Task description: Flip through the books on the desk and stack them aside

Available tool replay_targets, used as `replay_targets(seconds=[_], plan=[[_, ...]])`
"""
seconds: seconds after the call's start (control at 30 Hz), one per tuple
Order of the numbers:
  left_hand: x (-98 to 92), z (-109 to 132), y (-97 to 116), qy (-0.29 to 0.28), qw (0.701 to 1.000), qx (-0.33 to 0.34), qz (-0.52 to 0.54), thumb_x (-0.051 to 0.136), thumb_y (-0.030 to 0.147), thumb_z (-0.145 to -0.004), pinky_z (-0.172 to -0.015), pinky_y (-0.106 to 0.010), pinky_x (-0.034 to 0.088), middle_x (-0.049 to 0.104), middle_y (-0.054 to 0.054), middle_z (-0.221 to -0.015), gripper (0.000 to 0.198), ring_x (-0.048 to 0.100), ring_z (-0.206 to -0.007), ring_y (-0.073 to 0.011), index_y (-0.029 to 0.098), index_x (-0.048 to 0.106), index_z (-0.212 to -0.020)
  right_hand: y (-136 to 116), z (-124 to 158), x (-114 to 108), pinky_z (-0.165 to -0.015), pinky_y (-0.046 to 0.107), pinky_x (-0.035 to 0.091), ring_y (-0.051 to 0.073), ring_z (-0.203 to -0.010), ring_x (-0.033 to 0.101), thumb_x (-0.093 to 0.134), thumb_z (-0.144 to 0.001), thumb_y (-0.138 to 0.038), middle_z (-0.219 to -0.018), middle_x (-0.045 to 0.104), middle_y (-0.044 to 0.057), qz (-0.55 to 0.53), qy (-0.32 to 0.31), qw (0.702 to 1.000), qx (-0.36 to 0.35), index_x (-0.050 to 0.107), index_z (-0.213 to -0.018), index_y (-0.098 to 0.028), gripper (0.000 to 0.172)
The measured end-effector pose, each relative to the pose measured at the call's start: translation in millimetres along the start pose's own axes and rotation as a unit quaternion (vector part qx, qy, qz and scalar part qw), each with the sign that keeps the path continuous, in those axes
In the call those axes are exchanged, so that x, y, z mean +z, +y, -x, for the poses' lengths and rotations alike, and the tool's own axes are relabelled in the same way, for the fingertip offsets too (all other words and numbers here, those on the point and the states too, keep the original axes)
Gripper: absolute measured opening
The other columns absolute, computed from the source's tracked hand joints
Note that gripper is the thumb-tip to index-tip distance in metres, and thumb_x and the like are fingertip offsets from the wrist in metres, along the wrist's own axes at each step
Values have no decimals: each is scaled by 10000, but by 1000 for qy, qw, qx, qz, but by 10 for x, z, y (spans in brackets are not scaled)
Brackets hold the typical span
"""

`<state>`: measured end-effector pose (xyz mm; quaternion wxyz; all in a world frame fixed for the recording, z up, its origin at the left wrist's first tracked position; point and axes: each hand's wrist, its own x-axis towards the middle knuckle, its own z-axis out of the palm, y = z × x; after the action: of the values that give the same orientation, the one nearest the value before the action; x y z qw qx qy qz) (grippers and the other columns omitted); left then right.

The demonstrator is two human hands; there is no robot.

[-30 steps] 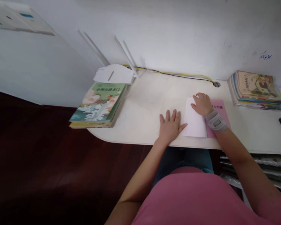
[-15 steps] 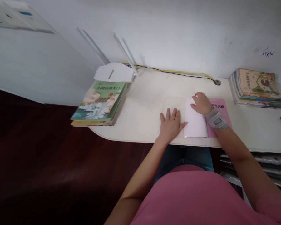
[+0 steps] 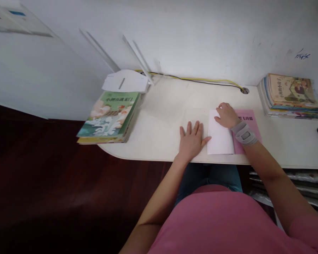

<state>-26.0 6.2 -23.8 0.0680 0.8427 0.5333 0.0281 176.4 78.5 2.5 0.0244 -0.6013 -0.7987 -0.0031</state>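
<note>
My left hand [image 3: 192,139] lies flat on the white desk [image 3: 164,116], fingers spread, its thumb touching the left edge of a folded white sheet [image 3: 219,139]. My right hand [image 3: 226,115], a grey band on its wrist, rests on the sheet's far end with fingers curled down on the paper. The white sheet covers the left part of a pink book [image 3: 247,121] that lies flat near the desk's front edge.
A stack of green picture books [image 3: 110,116] sits at the desk's left corner, a white router [image 3: 124,80] with antennas behind it. Another pile of books [image 3: 290,95] stands at the right. Yellow and black cables [image 3: 201,81] run along the wall.
Both hands stay where they were on the desk and paper. Only the view has shifted slightly.
</note>
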Motion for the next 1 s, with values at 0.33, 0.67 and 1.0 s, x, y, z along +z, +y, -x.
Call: replay_targets(seconds=[0.33, 0.67, 1.0], plan=[[-17, 7, 0, 1, 1000, 1, 5, 194, 614, -950, -1139, -642, 176, 273, -115, -1578, 745, 188, -1459, -387, 139, 282, -1516, -23, 5, 52, -998, 440, 376, 316, -1165, 460, 490, -876, -278, -1223, 553, 202, -29, 29, 999, 12, 640, -1134, -85, 356], [-20, 12, -18, -5, 1000, 9, 1, 198, 601, -955, -1137, -640, 188, 270, -109, -1580, 728, 183, -1460, -386, 145, 276, -1518, 232, 160, 54, -1141, 517, 266, 288, -1446, 243, 382, -935, -507, -1522, 359, 172, -159, 84, 984, 2, 419, -1428, -126, 624], [-12, -24, -65, -11, 1000, 18, 3, 208, 602, -952, -1138, -634, 191, 263, -132, -1580, 738, 183, -1465, -368, 147, 220, -1533, 336, 773, 177, -1157, 575, 198, 333, -1486, 93, 544, -818, -630, -1603, 163, 181, -141, -16, 988, -66, 177, -1536, -142, 943]])
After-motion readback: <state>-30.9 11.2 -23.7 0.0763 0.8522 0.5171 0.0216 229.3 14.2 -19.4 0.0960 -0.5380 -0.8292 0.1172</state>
